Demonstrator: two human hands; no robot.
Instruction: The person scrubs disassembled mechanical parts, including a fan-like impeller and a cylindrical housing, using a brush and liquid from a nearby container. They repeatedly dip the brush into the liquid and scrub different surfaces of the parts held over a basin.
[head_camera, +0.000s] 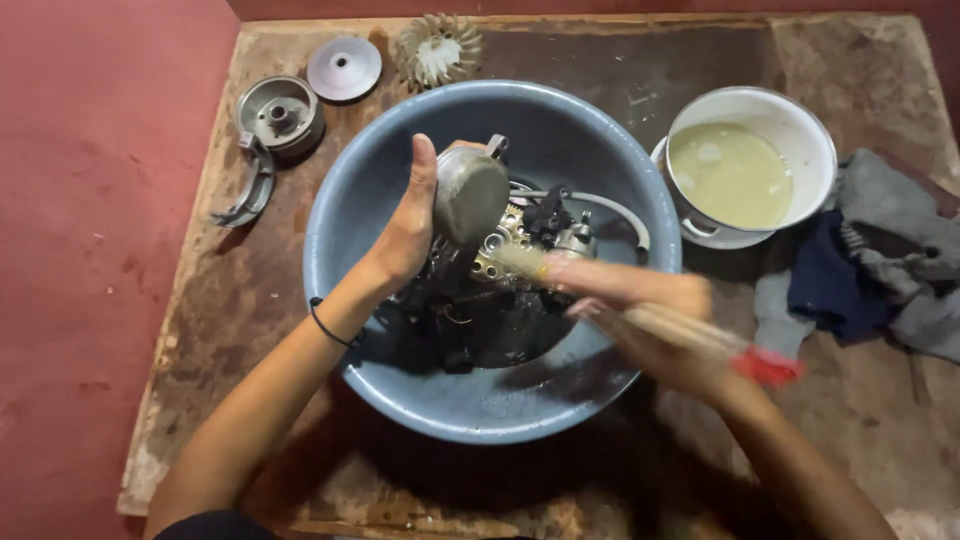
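Blue basin (400, 400) holds the greasy engine (480, 300); my left hand (410, 225) grips its round metal part firmly, my right hand (640, 310), blurred, closes around the brush (700, 340). I judge I am scrubbing; next needs steady strokes.

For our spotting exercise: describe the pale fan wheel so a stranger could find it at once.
Start at the big blue basin in the middle of the worn board. Just beyond its far rim lies the fan wheel, right of a flat metal disc. Only it has cream-coloured blades ringing its edge.
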